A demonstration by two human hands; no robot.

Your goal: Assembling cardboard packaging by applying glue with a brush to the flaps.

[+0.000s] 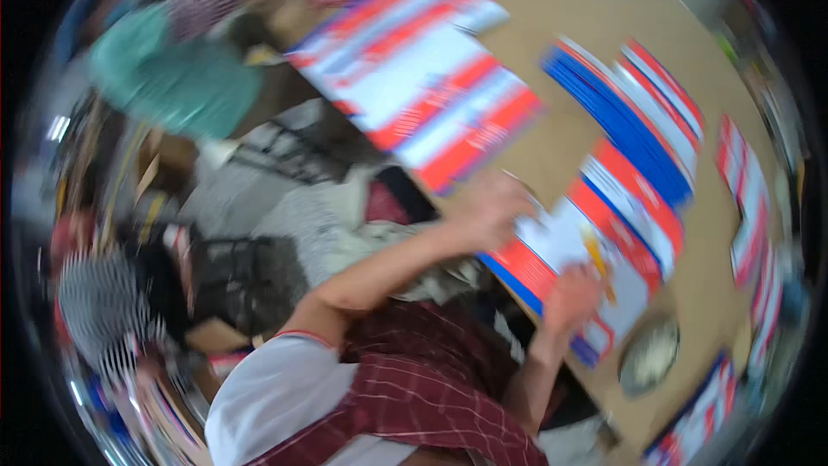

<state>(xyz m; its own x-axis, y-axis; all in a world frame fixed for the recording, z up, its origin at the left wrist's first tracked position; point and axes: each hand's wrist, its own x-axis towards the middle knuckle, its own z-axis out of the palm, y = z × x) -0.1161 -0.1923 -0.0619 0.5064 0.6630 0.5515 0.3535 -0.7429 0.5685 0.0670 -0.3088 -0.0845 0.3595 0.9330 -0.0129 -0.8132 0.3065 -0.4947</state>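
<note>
Lying on the brown table (604,0), a striped printed sheet (565,233), its lettering too blurred to read, is partly covered by the right hand (573,295). Near its edge the left hand (496,211) is seen; whether anything is gripped by either cannot be told.

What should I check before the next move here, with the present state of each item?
1. Left hand at the near printed sheets: ok, though whether its fingers grip anything is blurred.
2. Right hand over those sheets: ok.
3. Yellow thing securely held: cannot tell; it shows by the right hand.
4. Bowl apart from both hands: ok.
5. Blue-edged stack squared up: not ok, it is fanned out.
6. Sharp view of both hands: not ok, motion blur.
</note>
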